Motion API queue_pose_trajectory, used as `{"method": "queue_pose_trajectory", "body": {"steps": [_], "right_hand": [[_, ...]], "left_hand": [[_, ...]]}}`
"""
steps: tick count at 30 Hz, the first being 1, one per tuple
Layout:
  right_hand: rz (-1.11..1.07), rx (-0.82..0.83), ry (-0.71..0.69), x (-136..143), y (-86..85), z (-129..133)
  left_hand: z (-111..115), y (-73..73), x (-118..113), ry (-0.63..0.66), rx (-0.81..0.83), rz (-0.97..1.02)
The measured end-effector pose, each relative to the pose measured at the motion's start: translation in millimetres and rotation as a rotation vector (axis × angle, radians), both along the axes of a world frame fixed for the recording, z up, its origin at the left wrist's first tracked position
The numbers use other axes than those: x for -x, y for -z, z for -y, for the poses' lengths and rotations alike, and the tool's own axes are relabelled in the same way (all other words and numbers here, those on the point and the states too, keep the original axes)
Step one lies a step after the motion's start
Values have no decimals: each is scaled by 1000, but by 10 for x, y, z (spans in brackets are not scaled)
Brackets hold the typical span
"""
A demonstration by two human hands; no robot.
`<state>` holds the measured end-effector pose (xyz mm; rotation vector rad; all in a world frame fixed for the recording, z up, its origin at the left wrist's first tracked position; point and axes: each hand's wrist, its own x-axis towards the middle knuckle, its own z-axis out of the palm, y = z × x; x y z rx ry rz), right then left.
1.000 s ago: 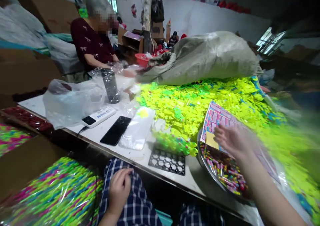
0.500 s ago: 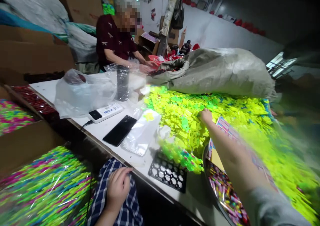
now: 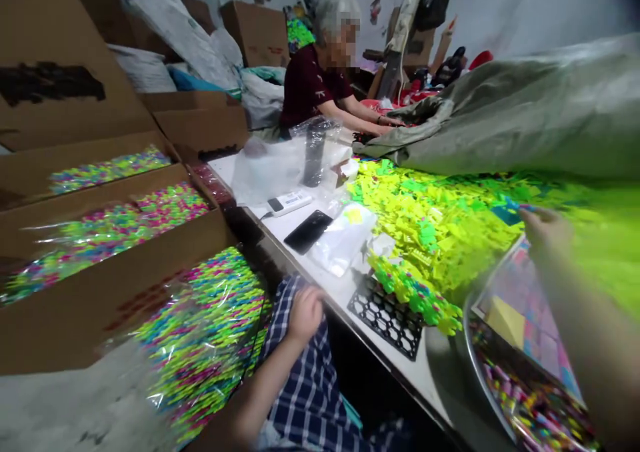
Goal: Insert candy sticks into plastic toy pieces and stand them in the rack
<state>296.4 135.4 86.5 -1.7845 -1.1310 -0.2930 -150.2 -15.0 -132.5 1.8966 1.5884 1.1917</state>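
My left hand (image 3: 306, 313) rests with curled fingers on the blue checked cloth (image 3: 300, 379) over my leg, beside the table edge; nothing shows in it. Over the heap of yellow-green plastic pieces (image 3: 420, 205), my right hand (image 3: 547, 232) is stretched out, blurred, thumb and fingers pinched on a flat blue plastic piece (image 3: 507, 213). Left of that arm stands a black tray with round holes (image 3: 385, 319), and a row of yellow and green flower-shaped pieces (image 3: 415, 292) lies across its far edge. A round metal basin (image 3: 480, 365) holds small colourful pieces and a printed card (image 3: 530, 312).
Across the table a person (image 3: 320, 85) reaches into a large grey sack (image 3: 525, 119). A black phone (image 3: 307, 232), a white power bank (image 3: 289, 203) and clear plastic bags (image 3: 345, 245) lie on the table. Cardboard boxes (image 3: 100, 312) with bagged colourful sticks stand at left.
My view has turned left. My right hand has moved right across the heap and now pinches a blue piece. The left hand stays on my leg. The other person's arms reach further into the sack.
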Motion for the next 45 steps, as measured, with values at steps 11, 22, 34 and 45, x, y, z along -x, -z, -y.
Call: {"method": "queue_pose_trajectory", "body": {"steps": [11, 22, 34, 45], "right_hand": [[324, 278, -875, 1817, 508, 2844], [-189, 403, -1069, 1848, 796, 3014], [-1798, 113, -699, 2108, 946, 2910], [-1849, 68, -750, 2155, 1015, 2943]], "left_hand": [[821, -932, -967, 648, 983, 1022], [948, -1221, -1257, 302, 1103, 1230], [874, -1337, -971, 364, 963, 753], [869, -1394, -940, 426, 1027, 730]]}}
